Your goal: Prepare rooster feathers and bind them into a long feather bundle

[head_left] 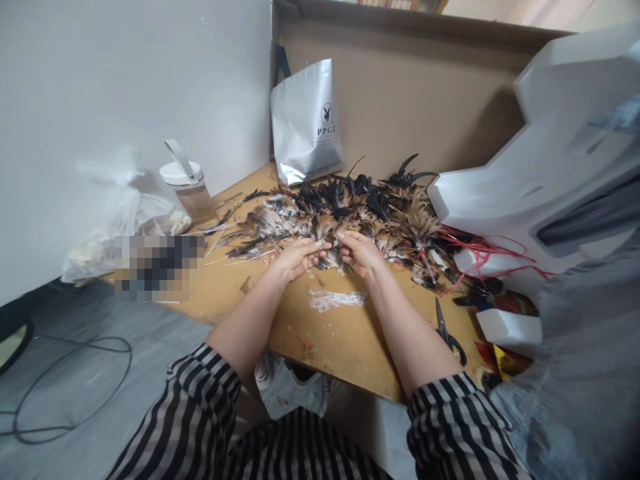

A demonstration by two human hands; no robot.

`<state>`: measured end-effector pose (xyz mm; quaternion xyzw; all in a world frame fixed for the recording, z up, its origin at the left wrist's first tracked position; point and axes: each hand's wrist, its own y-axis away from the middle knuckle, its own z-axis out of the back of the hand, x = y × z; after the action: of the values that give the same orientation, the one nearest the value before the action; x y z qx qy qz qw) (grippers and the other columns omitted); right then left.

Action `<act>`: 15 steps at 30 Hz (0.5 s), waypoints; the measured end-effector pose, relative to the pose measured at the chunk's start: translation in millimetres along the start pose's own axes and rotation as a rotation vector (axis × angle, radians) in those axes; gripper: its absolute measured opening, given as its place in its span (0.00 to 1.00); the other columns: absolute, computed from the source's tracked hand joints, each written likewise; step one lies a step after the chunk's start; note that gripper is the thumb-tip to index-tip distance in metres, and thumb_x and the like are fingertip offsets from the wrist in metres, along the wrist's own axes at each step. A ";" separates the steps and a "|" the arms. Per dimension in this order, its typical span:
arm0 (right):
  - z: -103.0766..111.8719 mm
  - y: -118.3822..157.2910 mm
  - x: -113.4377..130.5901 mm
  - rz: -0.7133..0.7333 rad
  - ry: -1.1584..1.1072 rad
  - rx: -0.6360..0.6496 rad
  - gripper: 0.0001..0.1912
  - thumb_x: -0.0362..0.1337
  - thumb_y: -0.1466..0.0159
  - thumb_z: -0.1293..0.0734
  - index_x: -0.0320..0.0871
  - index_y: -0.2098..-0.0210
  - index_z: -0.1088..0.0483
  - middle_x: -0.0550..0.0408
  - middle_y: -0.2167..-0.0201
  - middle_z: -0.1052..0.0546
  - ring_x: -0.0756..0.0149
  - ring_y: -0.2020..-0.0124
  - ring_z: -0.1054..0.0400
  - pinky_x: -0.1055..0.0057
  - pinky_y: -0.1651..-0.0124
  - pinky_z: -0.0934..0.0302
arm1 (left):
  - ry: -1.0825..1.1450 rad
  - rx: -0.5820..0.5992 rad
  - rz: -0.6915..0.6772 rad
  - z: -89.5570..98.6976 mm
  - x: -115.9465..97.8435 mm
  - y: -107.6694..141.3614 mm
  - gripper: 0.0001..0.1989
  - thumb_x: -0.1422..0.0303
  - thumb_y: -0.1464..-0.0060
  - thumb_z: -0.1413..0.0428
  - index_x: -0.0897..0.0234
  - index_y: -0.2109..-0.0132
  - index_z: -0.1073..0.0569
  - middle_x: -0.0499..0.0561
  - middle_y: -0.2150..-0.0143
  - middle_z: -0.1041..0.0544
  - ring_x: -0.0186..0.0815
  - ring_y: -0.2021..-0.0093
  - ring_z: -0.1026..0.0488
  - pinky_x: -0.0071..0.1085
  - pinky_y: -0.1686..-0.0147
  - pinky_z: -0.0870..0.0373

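Observation:
Both hands meet at the near edge of a long pile of brown, black and pale feathers (345, 200) on the wooden table. My left hand (303, 258) is closed, its thumb and fingers pinched on feathers at the pile's edge. Just to the right, my right hand (361, 253) pinches feathers between thumb and forefinger, with the other fingers curled. A small gap separates the fingertips, and a brown and grey feather tuft (330, 260) shows there. Below the hands lies a crumpled strip of clear plastic (337, 300). Single feathers are hard to tell apart.
Black-handled scissors (444, 330) lie by my right forearm. Red strings (495, 250) trail at the right, beside a large white foam piece (480, 193). A silver bag (305, 127) stands behind the feathers. At the left are a lidded drink cup (195, 200) and a plastic bag (145, 217).

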<state>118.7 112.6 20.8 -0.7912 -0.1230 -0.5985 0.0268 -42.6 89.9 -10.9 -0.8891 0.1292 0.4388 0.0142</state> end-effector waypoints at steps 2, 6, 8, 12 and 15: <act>-5.2 1.5 -2.4 0.008 -0.031 -0.001 0.20 0.43 0.61 0.25 0.41 0.75 0.34 0.65 0.85 0.37 0.81 0.86 0.52 0.80 0.84 0.62 | 0.015 0.048 0.030 0.4 0.6 0.6 0.05 0.76 0.54 0.41 0.72 0.66 0.28 0.59 0.64 0.22 0.28 0.72 0.26 0.19 0.75 0.32; -12.6 3.0 -9.3 0.033 -0.054 -0.029 0.19 0.44 0.61 0.25 0.41 0.75 0.33 0.66 0.87 0.39 0.81 0.86 0.52 0.80 0.85 0.61 | 0.023 0.089 0.060 0.4 0.8 1.2 0.06 0.77 0.51 0.43 0.73 0.63 0.27 0.58 0.64 0.22 0.28 0.71 0.26 0.18 0.75 0.32; -14.3 3.3 -12.6 0.033 -0.061 -0.008 0.19 0.44 0.60 0.25 0.40 0.74 0.32 0.66 0.87 0.38 0.81 0.86 0.52 0.80 0.85 0.62 | 0.025 0.086 0.072 0.4 0.7 1.0 0.05 0.77 0.51 0.44 0.73 0.63 0.27 0.57 0.66 0.22 0.27 0.73 0.26 0.18 0.76 0.32; -15.4 3.6 -17.0 0.016 -0.084 0.056 0.18 0.43 0.58 0.25 0.40 0.73 0.31 0.65 0.87 0.36 0.81 0.86 0.52 0.80 0.84 0.62 | 0.040 0.077 0.078 0.1 0.1 0.7 0.04 0.78 0.50 0.45 0.73 0.65 0.27 0.54 0.71 0.22 0.24 0.76 0.28 0.16 0.78 0.33; -16.1 3.7 -18.6 0.029 -0.082 0.066 0.17 0.43 0.58 0.26 0.40 0.74 0.31 0.64 0.86 0.35 0.81 0.86 0.51 0.80 0.84 0.62 | 0.048 0.052 0.085 -1.1 -0.8 1.4 0.02 0.79 0.50 0.45 0.73 0.68 0.27 0.52 0.73 0.23 0.23 0.78 0.29 0.15 0.80 0.35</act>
<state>99.7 103.0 8.1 -0.8154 -0.1323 -0.5608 0.0566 -42.5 88.6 -9.4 -0.8924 0.1788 0.4140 0.0155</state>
